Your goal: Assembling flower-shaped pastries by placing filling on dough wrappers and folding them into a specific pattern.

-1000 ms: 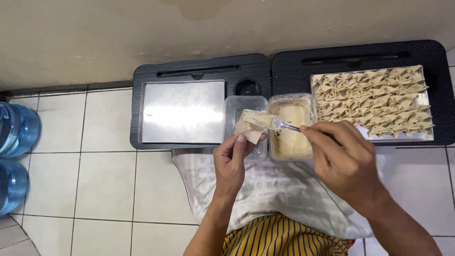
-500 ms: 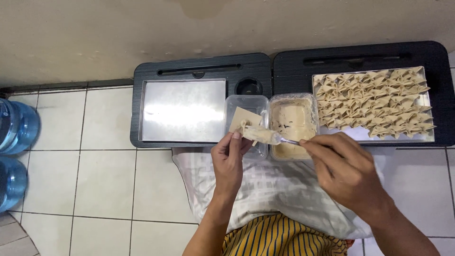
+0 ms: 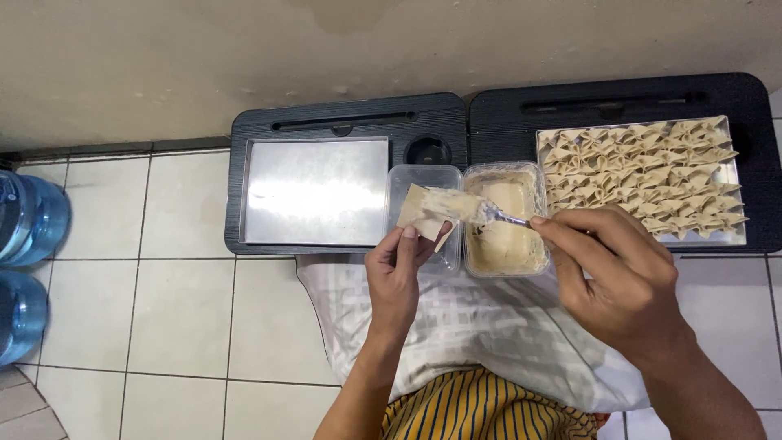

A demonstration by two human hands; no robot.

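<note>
One square dough wrapper [image 3: 423, 213] lay on the fingertips of the left hand [image 3: 397, 277], held above a clear plastic container [image 3: 422, 181]. The right hand [image 3: 623, 277] gripped one metal utensil [image 3: 501, 217], its tip pressed onto the wrapper with a smear of pale filling. Just beside it, a second clear container [image 3: 507, 218] held beige filling. Two black tabletops [image 3: 342, 122] stood side by side: the left one carried one bare metal tray [image 3: 314, 191], the right one a tray [image 3: 737, 236] of many folded dumplings [image 3: 643, 179]. Two blue water bottles [image 3: 28, 220] stood at the left on the tiled floor [image 3: 163, 326].
</note>
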